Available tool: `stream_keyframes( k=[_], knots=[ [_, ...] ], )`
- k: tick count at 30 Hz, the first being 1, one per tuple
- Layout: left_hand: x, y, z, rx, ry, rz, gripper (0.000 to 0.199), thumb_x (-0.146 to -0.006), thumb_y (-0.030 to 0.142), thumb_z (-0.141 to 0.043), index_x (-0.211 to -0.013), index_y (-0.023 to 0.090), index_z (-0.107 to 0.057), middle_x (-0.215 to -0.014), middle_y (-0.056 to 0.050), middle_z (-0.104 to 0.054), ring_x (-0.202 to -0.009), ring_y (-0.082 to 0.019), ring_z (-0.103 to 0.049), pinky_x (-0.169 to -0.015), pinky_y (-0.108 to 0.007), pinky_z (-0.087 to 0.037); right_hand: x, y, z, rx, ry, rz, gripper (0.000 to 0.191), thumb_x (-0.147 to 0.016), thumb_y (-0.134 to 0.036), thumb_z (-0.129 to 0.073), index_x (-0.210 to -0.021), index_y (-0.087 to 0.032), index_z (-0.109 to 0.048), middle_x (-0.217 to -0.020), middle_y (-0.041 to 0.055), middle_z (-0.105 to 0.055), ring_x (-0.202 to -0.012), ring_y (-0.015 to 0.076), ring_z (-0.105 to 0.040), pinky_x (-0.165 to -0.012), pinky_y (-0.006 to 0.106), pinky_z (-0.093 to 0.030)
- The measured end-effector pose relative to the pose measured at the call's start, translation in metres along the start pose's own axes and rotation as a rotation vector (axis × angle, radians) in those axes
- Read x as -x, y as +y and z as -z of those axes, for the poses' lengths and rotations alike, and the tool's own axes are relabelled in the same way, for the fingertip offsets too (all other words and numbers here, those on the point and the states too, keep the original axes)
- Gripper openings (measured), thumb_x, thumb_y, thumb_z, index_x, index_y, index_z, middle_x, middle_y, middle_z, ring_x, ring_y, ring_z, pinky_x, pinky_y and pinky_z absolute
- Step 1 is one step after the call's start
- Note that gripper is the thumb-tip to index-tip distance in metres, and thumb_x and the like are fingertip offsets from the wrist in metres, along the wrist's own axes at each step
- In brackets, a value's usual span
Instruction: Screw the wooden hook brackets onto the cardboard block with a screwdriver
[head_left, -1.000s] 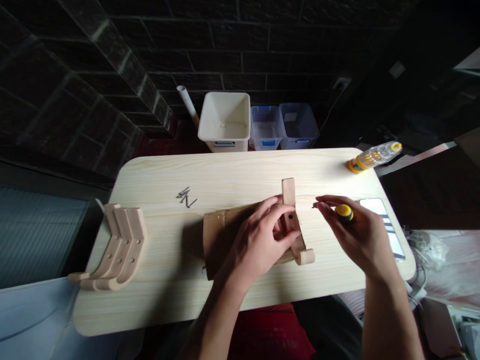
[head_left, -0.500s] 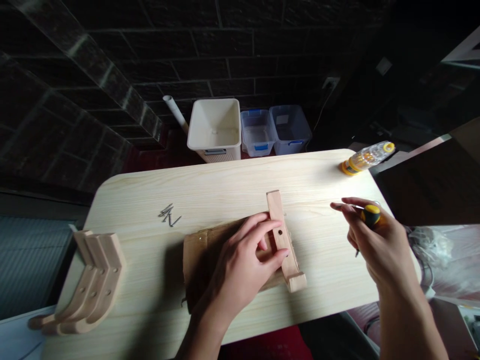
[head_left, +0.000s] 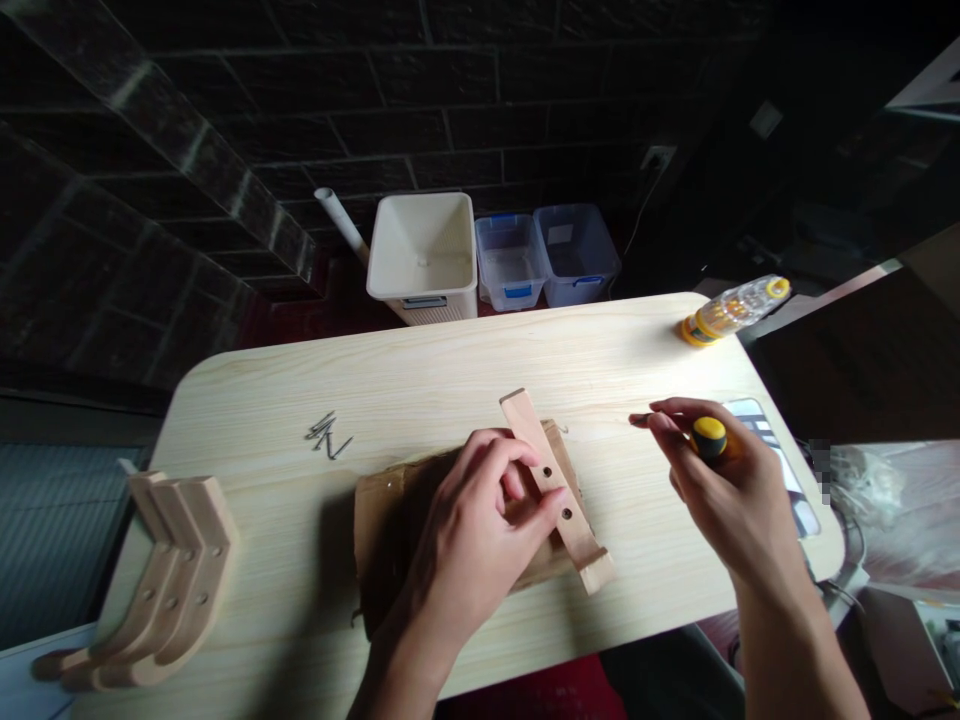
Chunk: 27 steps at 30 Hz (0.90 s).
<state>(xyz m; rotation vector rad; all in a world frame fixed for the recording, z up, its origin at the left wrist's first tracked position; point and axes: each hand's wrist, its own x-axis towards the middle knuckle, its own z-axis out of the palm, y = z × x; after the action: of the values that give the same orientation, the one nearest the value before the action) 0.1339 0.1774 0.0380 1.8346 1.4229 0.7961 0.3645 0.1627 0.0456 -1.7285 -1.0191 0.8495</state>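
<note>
a pale wooden table (head_left: 420,385) carries a brown cardboard piece (head_left: 397,515) and, at its left end, three matching hooks (head_left: 180,570) side by side. the left hand (head_left: 480,515) has thumb and fingers clamped on a single wooden hook (head_left: 582,538), slanted over the cardboard's right end. the right hand (head_left: 727,490) grips a yellow-and-black handle (head_left: 709,436), fingertips together on a slim dark piece (head_left: 639,420). loose screws (head_left: 326,437) lie near the cardboard.

Pale table (head_left: 420,385), cardboard (head_left: 405,510), screws (head_left: 324,434) (loose), wooden hooks (head_left: 178,570)

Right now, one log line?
left hand: gripping pale wooden hook; right hand: holding yellow-black tool handle; grey metal screws: on pale tabletop
</note>
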Motion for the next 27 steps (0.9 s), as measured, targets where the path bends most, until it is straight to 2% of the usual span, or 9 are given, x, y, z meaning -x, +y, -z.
stream_keyframes(
  k=[2,5,9,13,17,20,22,27],
  knots=[
    [-0.001,0.001,-0.002,-0.020,0.059,0.005,0.015,-0.090,0.025,-0.076,-0.088,0.023,-0.061,-0.080,0.004,-0.058,-0.063,-0.009,-0.056,-0.061,-0.022,-0.049,0.000,0.001,0.000,0.016,-0.004,-0.005,0.029,-0.091,-0.047,-0.078,-0.105,-0.022,-0.073,-0.104,0.0098,-0.080,-0.053,0.0098,-0.057,-0.039,0.022,-0.033],
    [-0.004,0.002,-0.005,-0.067,0.168,-0.012,0.028,-0.094,0.027,-0.070,-0.075,0.021,-0.052,-0.075,0.004,-0.055,-0.061,-0.008,-0.054,-0.062,-0.021,-0.047,0.000,0.000,-0.002,0.045,-0.007,0.011,0.030,-0.091,-0.047,-0.077,-0.106,-0.021,-0.074,-0.106,0.0112,-0.080,-0.068,0.0164,-0.069,-0.043,0.023,-0.040],
    [-0.007,0.003,-0.009,-0.092,0.225,-0.036,0.032,-0.093,0.023,-0.071,-0.070,0.020,-0.049,-0.073,0.004,-0.053,-0.059,-0.007,-0.053,-0.059,-0.020,-0.044,0.002,-0.002,-0.005,0.096,-0.061,0.105,0.023,-0.093,-0.044,-0.076,-0.101,-0.022,-0.075,-0.107,0.0083,-0.081,-0.092,0.0216,-0.075,-0.065,0.025,-0.055],
    [-0.007,0.003,-0.007,-0.071,0.190,-0.023,0.031,-0.092,0.021,-0.072,-0.070,0.020,-0.049,-0.075,0.005,-0.053,-0.057,-0.006,-0.051,-0.055,-0.019,-0.042,0.005,-0.004,-0.008,0.065,-0.177,0.106,0.019,-0.095,-0.043,-0.074,-0.102,-0.025,-0.074,-0.105,0.0042,-0.081,-0.098,0.0197,-0.075,-0.079,0.024,-0.057],
    [-0.005,0.003,0.000,-0.041,0.105,0.020,0.026,-0.091,0.020,-0.070,-0.073,0.020,-0.051,-0.080,0.003,-0.057,-0.062,-0.007,-0.057,-0.061,-0.020,-0.047,0.006,-0.005,-0.009,0.085,-0.289,0.057,0.017,-0.098,-0.040,-0.070,-0.108,-0.025,-0.071,-0.100,0.0026,-0.081,-0.093,0.0184,-0.075,-0.077,0.024,-0.056],
    [-0.004,0.002,0.005,0.006,0.032,0.050,0.020,-0.093,0.020,-0.067,-0.077,0.021,-0.054,-0.085,0.002,-0.062,-0.070,-0.010,-0.064,-0.066,-0.020,-0.051,0.007,-0.006,-0.011,0.114,-0.393,0.076,0.013,-0.100,-0.035,-0.067,-0.109,-0.026,-0.070,-0.103,0.0021,-0.080,-0.093,0.0189,-0.075,-0.077,0.025,-0.055],
    [-0.004,0.001,0.006,0.024,0.000,0.072,0.017,-0.094,0.022,-0.066,-0.080,0.021,-0.057,-0.087,0.001,-0.065,-0.071,-0.010,-0.066,-0.067,-0.021,-0.052,0.008,-0.008,-0.014,0.127,-0.421,0.101,0.012,-0.101,-0.034,-0.066,-0.107,-0.026,-0.070,-0.104,0.0017,-0.079,-0.095,0.0191,-0.074,-0.077,0.025,-0.054],
    [-0.005,-0.002,0.003,-0.002,-0.028,0.116,0.003,-0.096,0.027,-0.069,-0.095,0.025,-0.068,-0.082,0.005,-0.071,-0.059,-0.009,-0.061,-0.061,-0.021,-0.049,0.009,-0.009,-0.017,0.150,-0.416,0.106,0.013,-0.101,-0.036,-0.066,-0.108,-0.026,-0.070,-0.102,0.0010,-0.080,-0.094,0.0188,-0.074,-0.077,0.025,-0.054]
  ],
)
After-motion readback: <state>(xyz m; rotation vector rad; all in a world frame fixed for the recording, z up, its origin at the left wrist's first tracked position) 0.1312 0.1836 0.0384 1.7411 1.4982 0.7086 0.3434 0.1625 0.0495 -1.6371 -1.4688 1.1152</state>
